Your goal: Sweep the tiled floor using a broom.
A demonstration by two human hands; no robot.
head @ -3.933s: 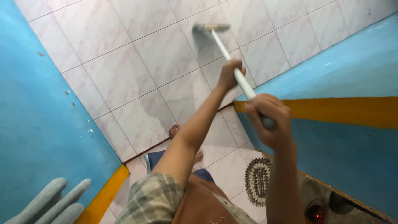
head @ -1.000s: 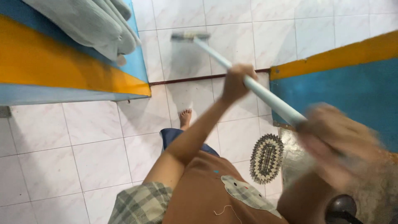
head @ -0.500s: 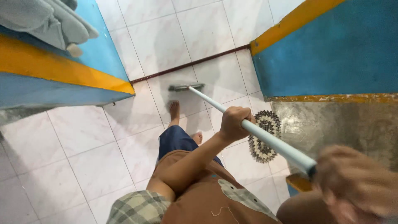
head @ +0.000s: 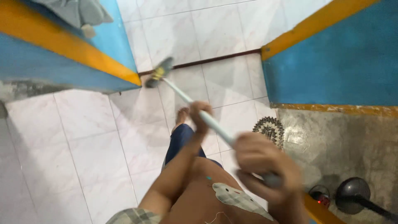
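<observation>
Mop [head: 182, 93] w/ a pale, light-blue-white handle runs diagonally from lower right up to upper left; its head [head: 158, 72], greyish w/ a yellow bit, sits on the white tiled floor [head: 83, 137] right at the corner of the blue wall w/ the orange-yellow band [head: 70, 52], just beside the dark threshold strip [head: 215, 59]. Head is blurred, so whether it lies flat or tilted is hard to tell.

Left hand [head: 200, 117] is clenched round the handle about midway along, arm stretched fwd from the body. Right hand [head: 265, 164] is closed over the near end of the handle, close to the camera and motion-blurred; fingers wrap the shaft, exact grip not sharp.

Below the left hand: a bare foot [head: 181, 116] on the tile, dark blue shorts [head: 178, 143], brown shirt w/ a light patch [head: 215, 191].

To the right, a second blue wall w/ orange trim [head: 331, 58] above a rough grey concrete floor [head: 344, 145]. Small oval patterned mat [head: 270, 129] lies at the edge between tile and concrete, near the handle but apart from it. Dark round fan base [head: 352, 195] and a small item w/ a red light [head: 320, 196] at lower right. Grey cloth [head: 83, 12] hangs at top left over the wall.
</observation>
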